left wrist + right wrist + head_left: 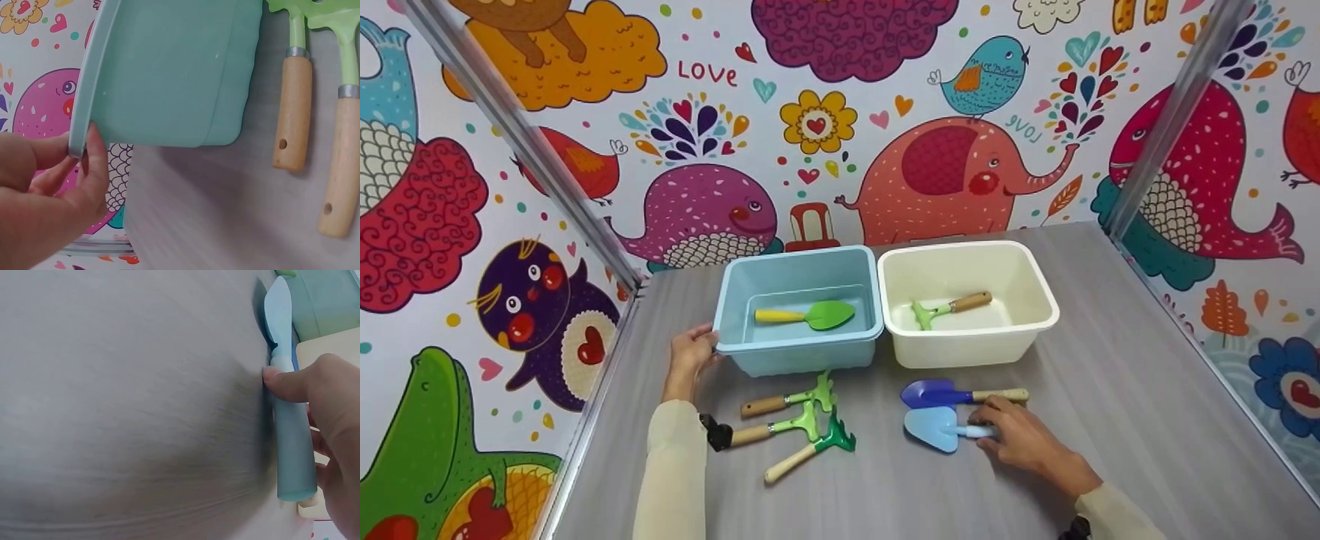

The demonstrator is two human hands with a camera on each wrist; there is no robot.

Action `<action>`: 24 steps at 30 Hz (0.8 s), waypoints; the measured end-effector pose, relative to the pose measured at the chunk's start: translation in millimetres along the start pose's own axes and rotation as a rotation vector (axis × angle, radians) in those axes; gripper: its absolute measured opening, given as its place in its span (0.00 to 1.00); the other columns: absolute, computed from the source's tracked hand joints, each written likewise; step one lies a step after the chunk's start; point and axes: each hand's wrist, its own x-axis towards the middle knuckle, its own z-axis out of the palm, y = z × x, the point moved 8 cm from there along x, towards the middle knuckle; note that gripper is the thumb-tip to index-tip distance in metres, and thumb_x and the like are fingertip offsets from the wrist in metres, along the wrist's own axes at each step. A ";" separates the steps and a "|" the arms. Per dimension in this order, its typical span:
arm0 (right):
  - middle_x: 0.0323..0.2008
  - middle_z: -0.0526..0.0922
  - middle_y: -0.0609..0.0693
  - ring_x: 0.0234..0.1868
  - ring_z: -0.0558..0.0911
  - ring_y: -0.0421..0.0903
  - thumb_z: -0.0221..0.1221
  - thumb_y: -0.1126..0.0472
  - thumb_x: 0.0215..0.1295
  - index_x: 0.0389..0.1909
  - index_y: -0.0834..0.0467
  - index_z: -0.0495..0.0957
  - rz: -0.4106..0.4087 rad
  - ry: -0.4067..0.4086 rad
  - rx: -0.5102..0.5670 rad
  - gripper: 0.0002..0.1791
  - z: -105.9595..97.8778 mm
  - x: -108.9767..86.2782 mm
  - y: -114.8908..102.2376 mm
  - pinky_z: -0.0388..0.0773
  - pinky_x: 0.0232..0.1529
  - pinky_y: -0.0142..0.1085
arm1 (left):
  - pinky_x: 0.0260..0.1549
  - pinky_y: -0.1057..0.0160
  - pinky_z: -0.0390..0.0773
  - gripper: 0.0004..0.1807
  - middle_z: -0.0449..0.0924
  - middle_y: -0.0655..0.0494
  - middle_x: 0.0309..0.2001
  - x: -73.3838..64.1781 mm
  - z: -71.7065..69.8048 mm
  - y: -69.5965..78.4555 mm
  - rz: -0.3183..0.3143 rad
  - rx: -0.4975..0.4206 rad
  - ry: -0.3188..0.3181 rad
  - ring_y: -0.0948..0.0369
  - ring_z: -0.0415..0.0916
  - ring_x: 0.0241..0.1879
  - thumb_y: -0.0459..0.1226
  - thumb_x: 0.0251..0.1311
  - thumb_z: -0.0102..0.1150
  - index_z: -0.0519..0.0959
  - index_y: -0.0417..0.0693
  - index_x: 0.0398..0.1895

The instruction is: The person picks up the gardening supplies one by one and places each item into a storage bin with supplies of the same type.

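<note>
My left hand (693,357) pinches the rim of the blue tub (795,360) at its near left corner, thumb on one side and fingers on the other in the left wrist view. Inside that tub lies a green trowel (830,315) with a yellow handle. My right hand (1024,439) holds the handle of a light blue trowel (934,429) low over the grey table. Just behind it a dark blue trowel (934,394) with a wooden handle lies on the table, partly covered by my fingers. The right wrist view shows the thumb (284,384) across the light blue handle.
A cream tub (967,349) stands right of the blue one, holding a green hand rake (930,313). Before the blue tub lie two light green rakes (769,406) and a dark green rake (795,461). Patterned walls (810,187) and metal rails (585,195) border the table.
</note>
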 end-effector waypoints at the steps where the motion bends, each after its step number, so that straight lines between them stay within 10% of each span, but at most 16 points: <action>1: 0.38 0.77 0.43 0.39 0.78 0.40 0.73 0.62 0.53 0.40 0.53 0.83 -0.003 0.006 0.004 0.14 -0.3 -0.1 0.2 0.80 0.40 0.43 | 0.66 0.51 0.74 0.23 0.67 0.36 0.71 0.1 0.1 0.2 -0.002 0.009 0.001 0.48 0.70 0.64 0.33 0.77 0.41 0.65 0.36 0.72; 24: 0.35 0.78 0.40 0.38 0.76 0.38 0.72 0.64 0.55 0.35 0.51 0.85 -0.028 0.033 0.148 0.08 1.2 -5.0 1.3 0.78 0.37 0.37 | 0.68 0.49 0.72 0.26 0.62 0.33 0.72 -1.0 0.2 -0.1 -0.011 0.000 -0.053 0.43 0.67 0.68 0.32 0.77 0.39 0.58 0.34 0.75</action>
